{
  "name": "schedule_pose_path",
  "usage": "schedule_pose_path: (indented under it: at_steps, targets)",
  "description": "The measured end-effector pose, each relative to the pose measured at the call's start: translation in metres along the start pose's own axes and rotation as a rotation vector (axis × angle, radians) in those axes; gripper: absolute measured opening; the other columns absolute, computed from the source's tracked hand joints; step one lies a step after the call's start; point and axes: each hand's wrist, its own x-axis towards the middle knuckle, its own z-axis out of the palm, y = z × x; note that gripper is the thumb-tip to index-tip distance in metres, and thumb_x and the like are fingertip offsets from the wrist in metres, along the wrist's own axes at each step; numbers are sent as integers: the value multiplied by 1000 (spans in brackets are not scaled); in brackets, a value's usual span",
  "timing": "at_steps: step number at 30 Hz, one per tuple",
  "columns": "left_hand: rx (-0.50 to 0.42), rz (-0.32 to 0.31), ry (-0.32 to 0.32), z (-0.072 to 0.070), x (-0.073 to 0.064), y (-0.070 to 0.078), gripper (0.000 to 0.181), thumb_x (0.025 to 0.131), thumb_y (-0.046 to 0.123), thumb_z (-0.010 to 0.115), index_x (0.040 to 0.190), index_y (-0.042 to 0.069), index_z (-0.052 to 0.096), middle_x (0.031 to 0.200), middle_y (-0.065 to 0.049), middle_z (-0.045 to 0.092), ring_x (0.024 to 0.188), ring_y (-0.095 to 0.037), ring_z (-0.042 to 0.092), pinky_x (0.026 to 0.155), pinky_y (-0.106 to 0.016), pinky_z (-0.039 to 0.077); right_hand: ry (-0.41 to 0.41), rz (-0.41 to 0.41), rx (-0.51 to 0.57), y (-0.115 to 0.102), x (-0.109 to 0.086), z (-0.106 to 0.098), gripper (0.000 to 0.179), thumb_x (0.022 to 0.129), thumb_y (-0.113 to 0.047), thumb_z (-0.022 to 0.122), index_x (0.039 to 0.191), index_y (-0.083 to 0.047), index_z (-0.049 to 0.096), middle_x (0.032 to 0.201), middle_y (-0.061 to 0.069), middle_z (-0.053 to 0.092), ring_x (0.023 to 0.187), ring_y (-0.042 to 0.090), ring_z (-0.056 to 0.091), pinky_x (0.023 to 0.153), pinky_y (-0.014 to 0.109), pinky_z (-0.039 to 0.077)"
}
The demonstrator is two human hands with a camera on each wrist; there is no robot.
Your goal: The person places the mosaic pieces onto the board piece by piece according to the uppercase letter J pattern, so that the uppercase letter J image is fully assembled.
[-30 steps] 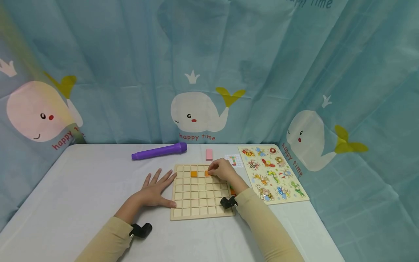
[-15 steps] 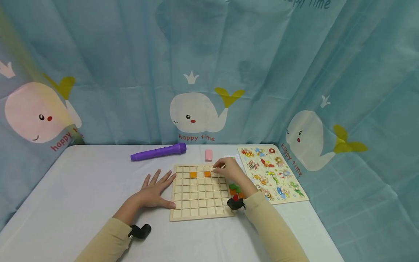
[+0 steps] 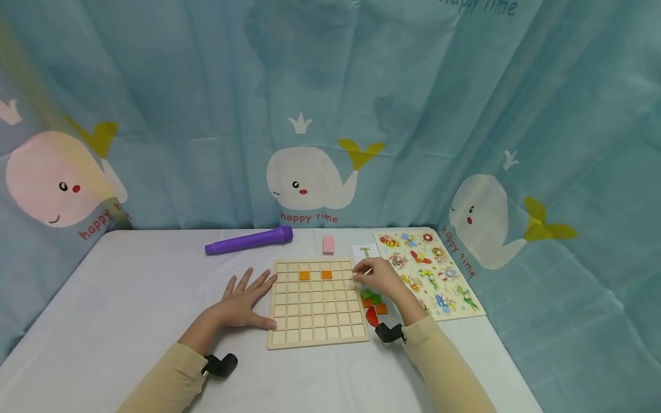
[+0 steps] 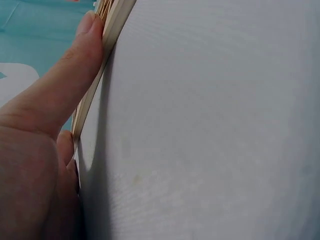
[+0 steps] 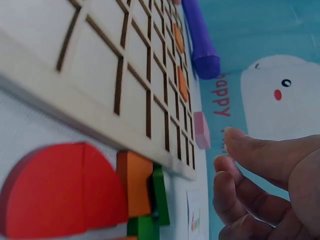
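Note:
A wooden grid board point(image 3: 315, 312) lies on the table with two orange square tiles point(image 3: 304, 276) set in its upper rows, one cell apart. My left hand point(image 3: 240, 304) is spread flat at the board's left edge; in the left wrist view its thumb point(image 4: 75, 65) touches the rim. My right hand point(image 3: 379, 278) hovers by the board's upper right edge, its fingers loosely bent and nothing between them in the right wrist view. Below that hand, beside the board, are red curved pieces point(image 5: 65, 192), orange blocks point(image 5: 136, 182) and green blocks point(image 5: 160, 195).
A purple microphone-shaped stick point(image 3: 250, 241) and a pink block point(image 3: 328, 245) lie behind the board. A small pattern card point(image 3: 365, 251) is at the back right, next to a wooden insect puzzle board point(image 3: 428, 275). A blue whale-print curtain point(image 3: 206, 115) surrounds the table.
My right hand has let go of the right orange tile and moved right, off the grid toward the board's edge, uncovering the coloured blocks. The left hand stays in place.

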Motion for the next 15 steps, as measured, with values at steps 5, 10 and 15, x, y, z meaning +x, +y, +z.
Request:
schedule_pose_path:
  at_steps: [5, 10, 15]
  targets:
    - [5, -1, 1, 1, 0, -1, 124, 68, 78, 75, 163, 22, 18, 171, -10, 9, 154, -47, -10, 117, -71, -11, -8, 16, 4, 10, -11, -4, 11, 92, -21, 76, 101, -16, 77, 93, -4, 70, 80, 14, 61, 72, 31, 53]
    - [9, 0, 2, 2, 1, -2, 125, 68, 79, 74, 164, 23, 17, 171, -10, 9, 154, -47, -10, 117, -71, -11, -11, 21, 3, 17, -21, -8, 13, 90, -20, 77, 102, -15, 77, 94, -3, 71, 80, 15, 61, 72, 31, 52]
    - [0, 0, -2, 3, 1, -2, 125, 68, 78, 75, 163, 22, 18, 171, -10, 9, 154, -47, -11, 117, -71, -12, -71, 48, -8, 22, -27, -9, 24, 88, -21, 80, 111, -15, 76, 100, -1, 71, 84, 14, 63, 76, 32, 53]
